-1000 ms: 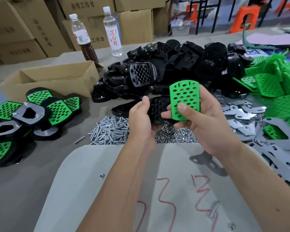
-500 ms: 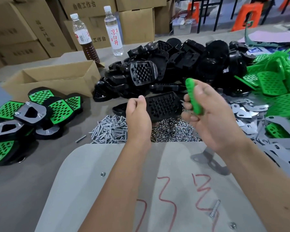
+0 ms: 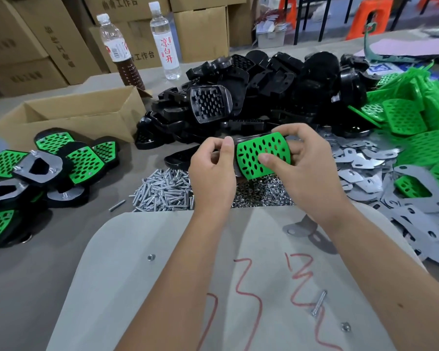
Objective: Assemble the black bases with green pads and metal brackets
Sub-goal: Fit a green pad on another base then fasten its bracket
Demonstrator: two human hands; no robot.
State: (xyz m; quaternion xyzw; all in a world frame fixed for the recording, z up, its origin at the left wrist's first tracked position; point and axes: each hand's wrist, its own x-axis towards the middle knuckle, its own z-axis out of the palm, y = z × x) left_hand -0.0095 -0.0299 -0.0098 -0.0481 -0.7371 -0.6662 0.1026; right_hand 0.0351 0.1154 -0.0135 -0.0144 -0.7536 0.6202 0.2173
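Holding a green pad (image 3: 262, 156) between thumb and curled fingers, the right hand (image 3: 303, 164) keeps it face-up above the table (image 3: 48, 279), over the heap of small nuts (image 3: 261, 192). The left hand (image 3: 211, 171) is just beside it, fingers curled round the edge of a black base (image 3: 235, 166) that lies under the pad and is mostly hidden by it; whether the pad is fully seated on the base cannot be told. Both hands are close together, each clamped on its part.

Behind them rises a big pile of black bases (image 3: 264, 92). At the right lies a heap of loose green pads (image 3: 421, 122), with flat metal brackets (image 3: 365, 171) spread below it. A pile of screws (image 3: 165, 192) sits left of the nuts. Finished assemblies (image 3: 48, 168), black with green pads and brackets on top, are stacked at the far left, near an open cardboard box (image 3: 71, 115). Two bottles (image 3: 165, 41) stand beyond the box. A pale board (image 3: 137, 274) with red scribbles lies nearest the person, carrying a loose screw (image 3: 319, 303).
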